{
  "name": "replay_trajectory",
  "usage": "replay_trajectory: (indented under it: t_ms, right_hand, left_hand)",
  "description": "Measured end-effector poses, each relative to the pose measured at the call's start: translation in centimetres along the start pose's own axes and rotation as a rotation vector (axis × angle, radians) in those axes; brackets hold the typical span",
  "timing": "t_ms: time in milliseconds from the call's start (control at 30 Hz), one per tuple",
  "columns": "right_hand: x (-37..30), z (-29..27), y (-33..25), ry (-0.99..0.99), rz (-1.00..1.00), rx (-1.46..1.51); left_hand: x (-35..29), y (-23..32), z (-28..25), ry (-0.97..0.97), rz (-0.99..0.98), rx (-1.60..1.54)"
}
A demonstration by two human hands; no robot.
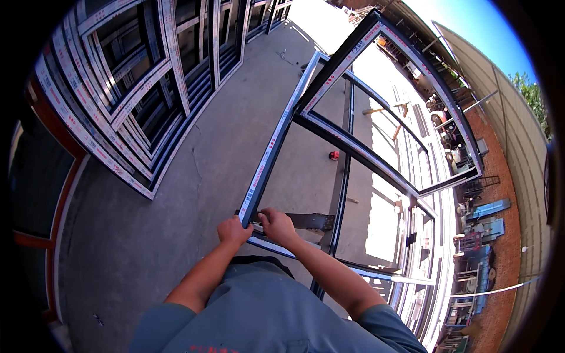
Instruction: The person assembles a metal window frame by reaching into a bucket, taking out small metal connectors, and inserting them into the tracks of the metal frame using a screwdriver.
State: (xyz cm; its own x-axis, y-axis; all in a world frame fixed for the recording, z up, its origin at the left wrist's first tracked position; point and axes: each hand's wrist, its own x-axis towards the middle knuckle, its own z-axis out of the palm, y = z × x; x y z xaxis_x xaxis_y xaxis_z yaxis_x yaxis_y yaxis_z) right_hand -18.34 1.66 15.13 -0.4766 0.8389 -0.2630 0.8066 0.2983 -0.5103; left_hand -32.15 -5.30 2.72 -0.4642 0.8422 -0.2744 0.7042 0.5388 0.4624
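Note:
A large dark window frame, its faces covered in white protective film with red and blue print, lies raised above the floor in front of me. My left hand is closed around its near left corner, on the outer side. Just inside that corner, my right hand has its fingers curled at the inner edge. Whatever lies between those fingers is hidden. Under the right hand, a dark plate with holes along its end extends to the right. At the far side, a hinged sash stands tilted up from the frame.
Several film-wrapped frames lean in a stack at the left, near a red-brown door frame. A small red tool sits on the concrete floor beneath the frame. Blue equipment stands on brick paving at the right.

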Motion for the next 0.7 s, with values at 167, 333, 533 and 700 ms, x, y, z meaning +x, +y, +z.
replay_trajectory:
  t_ms: [167, 333, 533, 700]
  right_hand:
    - [-1.5, -3.2, 1.5, 0.097, -0.734, -0.433]
    - [-0.9, -3.4, 1.9, -0.056, -0.728, -0.579]
    - [-0.3, 1.0, 1.2, 0.052, -0.028, 0.056]
    - [0.0, 1.5, 2.2, 0.023, 0.139, 0.280]
  left_hand:
    - [0.1, 0.3, -0.3, 0.006, -0.012, -0.016]
    - [-0.3, 0.0, -0.4, 0.025, 0.011, -0.062]
    - [-0.5, -0.2, -0.1, 0.028, -0.009, -0.022]
    - [-0.4, 0.3, -0.7, -0.027, -0.011, -0.018]
